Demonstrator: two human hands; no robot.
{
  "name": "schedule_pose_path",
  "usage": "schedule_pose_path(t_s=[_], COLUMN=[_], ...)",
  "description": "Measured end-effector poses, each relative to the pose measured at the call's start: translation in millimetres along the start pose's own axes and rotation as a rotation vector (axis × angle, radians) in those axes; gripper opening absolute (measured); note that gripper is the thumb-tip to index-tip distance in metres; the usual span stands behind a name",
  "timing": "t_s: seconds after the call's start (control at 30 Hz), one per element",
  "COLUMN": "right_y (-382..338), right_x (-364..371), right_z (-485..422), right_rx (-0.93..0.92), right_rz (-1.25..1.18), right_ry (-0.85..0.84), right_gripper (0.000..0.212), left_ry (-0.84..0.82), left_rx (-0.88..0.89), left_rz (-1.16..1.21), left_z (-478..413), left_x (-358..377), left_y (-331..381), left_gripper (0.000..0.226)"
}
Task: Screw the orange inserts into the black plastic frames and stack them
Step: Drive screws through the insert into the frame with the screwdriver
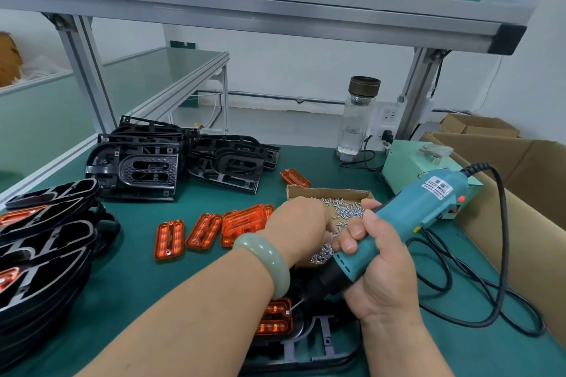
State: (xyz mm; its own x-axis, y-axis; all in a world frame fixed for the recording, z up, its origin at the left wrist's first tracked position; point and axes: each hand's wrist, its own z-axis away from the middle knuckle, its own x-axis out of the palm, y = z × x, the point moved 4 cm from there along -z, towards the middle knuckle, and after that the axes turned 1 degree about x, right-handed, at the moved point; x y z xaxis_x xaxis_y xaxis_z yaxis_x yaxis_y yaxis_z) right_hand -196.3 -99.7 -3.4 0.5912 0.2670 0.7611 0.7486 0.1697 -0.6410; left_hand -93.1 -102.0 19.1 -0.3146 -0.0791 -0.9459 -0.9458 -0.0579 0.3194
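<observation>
My right hand (378, 257) grips a teal electric screwdriver (407, 223); its bit touches a screw on an orange insert (275, 317) seated in a black frame (318, 343) at the near edge. My left hand (298, 225) reaches into a cardboard tray (329, 193) of small silver screws (346, 211), fingers curled down among them and hidden from view. Loose orange inserts (205, 231) lie mid-table, one more orange insert (294, 177) behind the tray. Bare black frames (171, 162) are piled at the back. Finished frames (43, 251) with inserts are stacked at the left.
A glass bottle (356, 119) stands at the back. A green power box (419, 168) sits at right, with the screwdriver's black cable (477, 294) looping over the mat. Cardboard boxes (514, 180) line the right edge. An aluminium shelf (275, 6) runs overhead.
</observation>
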Motion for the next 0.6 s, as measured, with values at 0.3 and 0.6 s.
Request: schedule_pose_path(t_s=[0.3,0.6], right_y=[-1.2,-0.9], right_x=[-0.8,-2.9], right_z=[-0.5,-1.1], right_rx=[-0.013,0.006], right_rz=[0.000,-0.012], right_ry=[0.003,0.013], right_gripper=[0.019,0.014], left_ry=[0.023,0.059], left_rx=[-0.008,-0.074], left_rz=[0.166,0.389], left_z=[-3.3,-2.9], left_x=[0.5,-2.0], left_y=[-4.9,-9.6], left_gripper=[0.031,0.045])
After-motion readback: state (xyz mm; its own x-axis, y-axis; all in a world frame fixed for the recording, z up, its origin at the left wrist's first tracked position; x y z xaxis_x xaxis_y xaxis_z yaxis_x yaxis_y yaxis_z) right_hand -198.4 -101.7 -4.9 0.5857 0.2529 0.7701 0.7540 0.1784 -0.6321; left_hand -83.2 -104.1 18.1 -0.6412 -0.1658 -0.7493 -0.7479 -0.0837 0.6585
